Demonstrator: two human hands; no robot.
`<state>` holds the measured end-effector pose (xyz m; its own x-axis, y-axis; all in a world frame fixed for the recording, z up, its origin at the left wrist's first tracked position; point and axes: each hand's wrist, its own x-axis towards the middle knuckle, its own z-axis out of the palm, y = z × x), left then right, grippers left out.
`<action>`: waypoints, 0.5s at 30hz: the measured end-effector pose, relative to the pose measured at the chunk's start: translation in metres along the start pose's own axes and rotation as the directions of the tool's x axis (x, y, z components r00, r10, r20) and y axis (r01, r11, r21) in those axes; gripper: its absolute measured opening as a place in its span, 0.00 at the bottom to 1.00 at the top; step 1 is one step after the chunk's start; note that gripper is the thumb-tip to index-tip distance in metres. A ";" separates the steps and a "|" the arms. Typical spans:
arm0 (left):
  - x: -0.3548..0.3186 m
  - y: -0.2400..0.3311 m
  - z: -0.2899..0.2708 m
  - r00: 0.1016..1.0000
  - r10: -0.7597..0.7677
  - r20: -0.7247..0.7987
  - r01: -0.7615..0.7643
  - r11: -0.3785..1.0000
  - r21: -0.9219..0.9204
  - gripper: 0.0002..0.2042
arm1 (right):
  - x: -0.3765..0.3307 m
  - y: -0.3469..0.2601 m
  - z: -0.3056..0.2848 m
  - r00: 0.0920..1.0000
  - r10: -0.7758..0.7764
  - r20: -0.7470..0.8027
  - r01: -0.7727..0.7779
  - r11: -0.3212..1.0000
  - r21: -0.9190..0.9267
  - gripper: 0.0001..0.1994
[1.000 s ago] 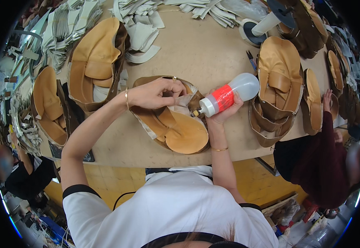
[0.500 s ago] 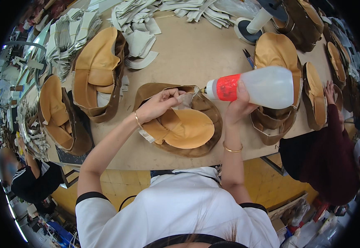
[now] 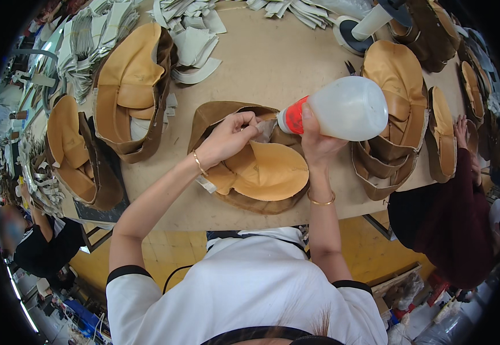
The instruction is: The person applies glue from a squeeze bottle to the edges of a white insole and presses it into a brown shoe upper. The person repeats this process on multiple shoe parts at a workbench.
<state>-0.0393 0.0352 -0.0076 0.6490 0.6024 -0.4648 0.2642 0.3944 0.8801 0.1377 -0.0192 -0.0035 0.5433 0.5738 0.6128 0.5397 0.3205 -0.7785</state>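
Brown workpiece (image 3: 267,172): lies on the tabletop (image 3: 273,66) just in front of the person, tan lining facing up; pale inner layer (image 3: 269,132) showing near its far edge
Left hand (image 3: 233,138): over the brown workpiece's far left part; thumb and fingertips pinched together on the pale inner layer; thin bracelet (image 3: 199,164) at the wrist
Right hand (image 3: 322,138): gripping the squeeze bottle from below, near its red band
Squeeze bottle (image 3: 350,109): whitish, translucent, tilted, nozzle end toward the brown workpiece's far edge; whether the tip touches, cannot tell
Left of the hands: two similar brown-and-tan pieces (image 3: 129,86); pale strips (image 3: 195,54) heaped beyond
Right of the hands: more such pieces (image 3: 393,95), some nested; a dark-tipped tool (image 3: 350,68) beside them; white cylinder (image 3: 372,22) on a round base farther off
Far right: a co-worker's hand (image 3: 462,132), maroon sleeve (image 3: 448,213)
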 end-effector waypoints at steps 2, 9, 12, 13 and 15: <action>0.001 0.000 0.001 1.000 0.007 -0.031 -0.007 1.000 -0.009 0.10 | -0.004 0.003 0.002 1.000 0.023 -0.007 -0.023 1.000 0.015 0.17; 0.001 0.000 0.002 0.999 0.022 -0.038 -0.020 0.999 0.032 0.10 | 0.001 0.021 0.000 1.000 0.014 -0.025 -0.016 0.994 -0.109 0.22; 0.002 0.000 0.001 1.000 -0.021 -0.012 0.021 1.000 -0.001 0.11 | 0.007 0.024 -0.006 0.995 0.086 -0.044 -0.089 0.993 -0.078 0.22; 0.002 0.000 0.001 1.000 -0.020 -0.013 0.020 1.000 -0.006 0.11 | 0.005 0.022 -0.008 0.993 0.103 -0.057 -0.107 0.992 -0.062 0.22; 0.003 -0.001 0.000 1.000 -0.014 -0.015 0.014 1.000 0.006 0.10 | 0.004 0.020 -0.009 0.992 0.112 -0.065 -0.115 0.992 -0.049 0.21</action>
<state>-0.0373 0.0368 -0.0102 0.6344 0.6069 -0.4788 0.2780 0.3987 0.8739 0.1564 -0.0174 -0.0158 0.6408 0.5561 0.5293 0.5045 0.2146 -0.8363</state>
